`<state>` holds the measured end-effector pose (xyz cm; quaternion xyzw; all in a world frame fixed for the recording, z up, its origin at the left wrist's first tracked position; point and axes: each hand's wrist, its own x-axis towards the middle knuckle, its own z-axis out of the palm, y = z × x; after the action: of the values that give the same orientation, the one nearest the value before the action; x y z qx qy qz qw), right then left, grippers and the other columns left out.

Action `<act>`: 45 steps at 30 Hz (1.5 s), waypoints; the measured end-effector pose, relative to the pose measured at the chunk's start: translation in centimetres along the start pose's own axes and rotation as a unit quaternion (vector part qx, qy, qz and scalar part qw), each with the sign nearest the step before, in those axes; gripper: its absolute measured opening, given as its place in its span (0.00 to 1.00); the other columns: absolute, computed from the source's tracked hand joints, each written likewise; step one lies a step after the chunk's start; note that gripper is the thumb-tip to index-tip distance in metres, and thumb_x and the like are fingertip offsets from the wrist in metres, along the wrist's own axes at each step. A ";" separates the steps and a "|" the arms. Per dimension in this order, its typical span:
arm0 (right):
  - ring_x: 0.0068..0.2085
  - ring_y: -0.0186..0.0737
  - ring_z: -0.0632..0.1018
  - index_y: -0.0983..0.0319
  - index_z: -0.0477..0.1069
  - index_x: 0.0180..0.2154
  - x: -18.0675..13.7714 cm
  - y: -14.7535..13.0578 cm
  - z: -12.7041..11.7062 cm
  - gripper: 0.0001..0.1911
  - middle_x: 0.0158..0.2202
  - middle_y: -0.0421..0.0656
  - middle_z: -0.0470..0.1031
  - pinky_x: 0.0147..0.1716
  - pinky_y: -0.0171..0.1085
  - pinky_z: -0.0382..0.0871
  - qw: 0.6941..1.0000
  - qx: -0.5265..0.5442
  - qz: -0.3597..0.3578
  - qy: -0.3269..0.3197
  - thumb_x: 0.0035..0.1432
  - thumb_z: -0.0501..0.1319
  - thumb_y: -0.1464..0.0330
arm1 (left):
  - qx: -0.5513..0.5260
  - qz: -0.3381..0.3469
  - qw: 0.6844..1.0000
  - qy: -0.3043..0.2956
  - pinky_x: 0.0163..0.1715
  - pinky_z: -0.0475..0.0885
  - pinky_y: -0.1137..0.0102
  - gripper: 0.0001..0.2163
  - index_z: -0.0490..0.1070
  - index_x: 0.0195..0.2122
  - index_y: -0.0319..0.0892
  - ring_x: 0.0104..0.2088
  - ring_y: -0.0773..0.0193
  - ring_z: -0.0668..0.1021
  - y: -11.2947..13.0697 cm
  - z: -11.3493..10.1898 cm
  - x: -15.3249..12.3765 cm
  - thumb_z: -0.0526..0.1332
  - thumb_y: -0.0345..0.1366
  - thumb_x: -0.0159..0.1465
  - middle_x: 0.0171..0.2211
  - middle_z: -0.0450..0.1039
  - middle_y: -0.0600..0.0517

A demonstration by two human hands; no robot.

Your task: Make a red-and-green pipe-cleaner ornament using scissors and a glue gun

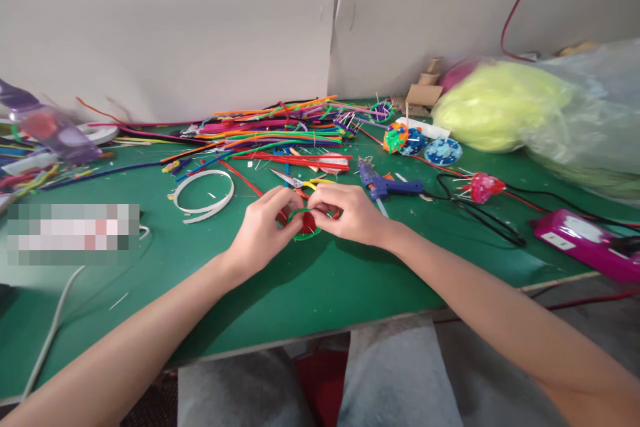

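Observation:
My left hand (263, 227) and my right hand (353, 212) meet over the middle of the table. Both pinch the green pipe cleaner rim of a small red round piece (309, 222), partly hidden behind my fingers. Just beyond them lie scissors (295, 179) with yellow handles, blades pointing left. A blue glue gun (393, 185) rests to the right of my right hand. Left of my left hand sits a loose coil of white strip (231, 190). Red pipe cleaners (300, 160) are spread behind the scissors.
A pile of coloured pipe cleaners (270, 130) lies along the wall. Finished-looking round pieces (443, 151) and a red spiky piece (484, 187) are at right, with a magenta power strip (583, 240), black cord and plastic bags (505, 103). A purple bottle (47, 123) is at far left.

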<state>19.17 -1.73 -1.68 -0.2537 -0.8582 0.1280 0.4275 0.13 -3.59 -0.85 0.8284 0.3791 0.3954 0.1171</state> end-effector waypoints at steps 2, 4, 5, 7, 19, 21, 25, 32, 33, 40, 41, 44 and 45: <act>0.25 0.30 0.63 0.62 0.66 0.29 0.0 0.0 0.0 0.06 0.24 0.36 0.62 0.27 0.32 0.59 1.000 -0.003 -0.001 0.000 0.55 0.57 0.77 | 0.018 0.018 1.000 0.018 0.26 0.69 0.77 0.06 0.67 0.32 0.41 0.27 0.72 0.71 -0.2 0.0 -0.1 0.59 0.24 0.58 0.31 0.69 0.55; 0.25 0.30 0.64 0.62 0.66 0.30 0.0 -0.1 -0.1 0.05 0.24 0.36 0.62 0.28 0.32 0.59 1.000 -0.002 -0.004 0.002 0.55 0.57 0.77 | 0.039 0.048 0.998 0.027 0.28 0.70 0.76 0.06 0.67 0.34 0.41 0.28 0.72 0.72 -0.5 -0.1 -0.3 0.58 0.24 0.60 0.33 0.69 0.54; 0.26 0.30 0.64 0.62 0.66 0.30 0.0 -0.1 -0.1 0.05 0.24 0.36 0.62 0.28 0.32 0.60 1.000 -0.001 -0.008 0.003 0.56 0.57 0.77 | 0.047 0.069 0.996 0.029 0.29 0.70 0.76 0.05 0.67 0.34 0.41 0.29 0.71 0.72 -0.6 -0.2 -0.3 0.57 0.24 0.61 0.33 0.69 0.54; 0.26 0.30 0.65 0.62 0.66 0.29 0.1 -0.2 -0.2 0.06 0.24 0.36 0.63 0.28 0.32 0.60 1.000 0.001 -0.020 0.005 0.57 0.57 0.76 | 0.057 0.112 0.992 0.029 0.32 0.71 0.74 0.05 0.67 0.35 0.41 0.32 0.69 0.73 -0.7 -0.4 -0.3 0.56 0.24 0.63 0.34 0.69 0.52; 0.25 0.30 0.63 0.61 0.63 0.27 0.0 -0.4 -0.4 0.08 0.23 0.36 0.61 0.26 0.32 0.58 0.999 -0.012 -0.033 0.012 0.56 0.55 0.78 | 0.037 0.157 0.987 0.016 0.36 0.76 0.73 0.04 0.70 0.39 0.41 0.37 0.67 0.76 -0.7 -0.9 -0.1 0.61 0.27 0.63 0.37 0.70 0.50; 0.25 0.30 0.63 0.61 0.63 0.27 0.0 -0.3 -0.4 0.08 0.23 0.36 0.60 0.26 0.32 0.58 0.999 -0.022 -0.035 0.011 0.56 0.54 0.78 | 0.013 0.139 0.990 0.001 0.33 0.76 0.74 0.04 0.71 0.39 0.41 0.35 0.68 0.76 -0.6 -0.9 0.0 0.62 0.29 0.63 0.38 0.70 0.50; 0.25 0.30 0.63 0.61 0.63 0.28 -0.1 -0.2 -0.2 0.08 0.23 0.35 0.60 0.26 0.31 0.58 0.999 -0.037 -0.027 0.008 0.54 0.55 0.78 | -0.003 0.102 0.995 -0.012 0.30 0.76 0.76 0.03 0.70 0.37 0.41 0.32 0.71 0.75 -0.5 -0.6 -0.1 0.61 0.29 0.63 0.37 0.70 0.51; 0.25 0.31 0.63 0.61 0.62 0.28 -0.2 -0.1 0.1 0.07 0.23 0.36 0.61 0.27 0.32 0.58 0.997 -0.071 -0.011 -0.025 0.56 0.54 0.77 | 0.053 0.054 0.997 -0.030 0.32 0.75 0.73 0.05 0.70 0.38 0.41 0.34 0.68 0.74 -0.8 -0.2 -0.4 0.57 0.27 0.63 0.37 0.69 0.51; 0.26 0.31 0.64 0.61 0.62 0.27 -0.2 -0.1 0.0 0.08 0.24 0.36 0.62 0.27 0.32 0.58 0.996 -0.077 -0.016 -0.034 0.57 0.54 0.77 | 0.053 0.052 0.997 -0.037 0.33 0.75 0.72 0.06 0.70 0.39 0.41 0.34 0.67 0.74 -0.9 -0.2 -0.5 0.57 0.26 0.63 0.37 0.69 0.50; 0.27 0.33 0.66 0.61 0.64 0.27 -0.3 0.2 0.0 0.07 0.24 0.37 0.65 0.27 0.33 0.58 0.995 -0.063 -0.005 -0.081 0.56 0.55 0.76 | 0.055 0.103 0.992 -0.047 0.34 0.73 0.73 0.08 0.71 0.37 0.41 0.35 0.67 0.75 -1.0 -0.3 -0.4 0.55 0.24 0.64 0.37 0.70 0.50; 0.26 0.32 0.67 0.62 0.66 0.28 -0.1 0.2 -0.2 0.06 0.24 0.37 0.66 0.27 0.33 0.58 0.996 -0.043 0.008 -0.079 0.56 0.55 0.76 | 0.057 0.118 0.990 -0.044 0.35 0.73 0.73 0.08 0.71 0.37 0.41 0.35 0.67 0.75 -1.0 -0.3 -0.3 0.55 0.24 0.64 0.36 0.70 0.50; 0.27 0.32 0.70 0.63 0.72 0.33 0.7 0.3 -2.3 0.08 0.29 0.40 0.74 0.27 0.33 0.62 0.995 0.010 0.084 -0.045 0.58 0.55 0.73 | 0.062 0.157 0.984 -0.049 0.35 0.73 0.72 0.08 0.71 0.38 0.41 0.35 0.67 0.76 -1.1 -0.6 -0.3 0.54 0.25 0.66 0.37 0.71 0.49; 0.27 0.32 0.71 0.63 0.74 0.35 1.0 0.5 -3.5 0.09 0.32 0.41 0.76 0.27 0.33 0.63 0.992 0.014 0.125 -0.031 0.59 0.55 0.71 | 0.064 0.170 0.982 -0.056 0.35 0.73 0.72 0.08 0.71 0.39 0.41 0.35 0.67 0.76 -1.2 -0.7 -0.4 0.54 0.25 0.66 0.37 0.71 0.49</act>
<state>21.68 -0.78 0.87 -0.3486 -0.8310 0.2001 0.3845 -1.17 -3.11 -1.17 0.9073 0.2504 0.3374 0.0157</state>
